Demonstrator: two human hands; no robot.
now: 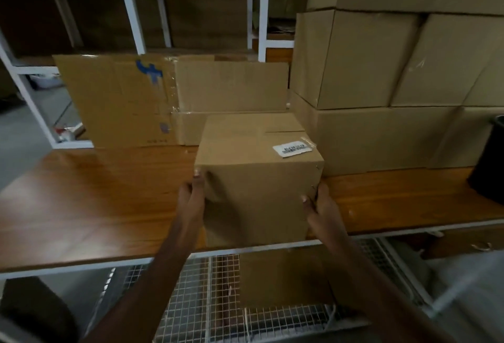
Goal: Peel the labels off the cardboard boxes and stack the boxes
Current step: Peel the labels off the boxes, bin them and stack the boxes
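Cardboard is what nearly everything here is made of. A plain brown cardboard box (257, 176), closed and roughly cube-shaped, stands near the front edge of the brown wooden worktop (95, 201), about in the middle of its length. The left hand (192, 196) holds the box at its left front corner, with the fingers going around to the left side and the thumb on the front face. The right hand (319, 207) holds the right front corner in the same way, its fingers curled onto the right side. Both hands are closed on the box from two sides; whether the box is lifted or rests on the worktop, I cannot tell.

On the top face, near the right back corner, there is a white barcode label (292, 149) with a piece of clear tape (309, 142) over its right end. The label is not yet peeled.

The box looks stiff and, I think, rather light, because two hands at the corners are enough for it. The walls may bend if pressed hard in the middle, so corners and edges are the better place to hold. For the label, a loose corner under the tape seems the best start; thin paper can tear.

A stack of large brown cardboard boxes (381, 75) fills the right back part of the worktop, and flattened cardboard sheets (122, 102) lean at the back edge.
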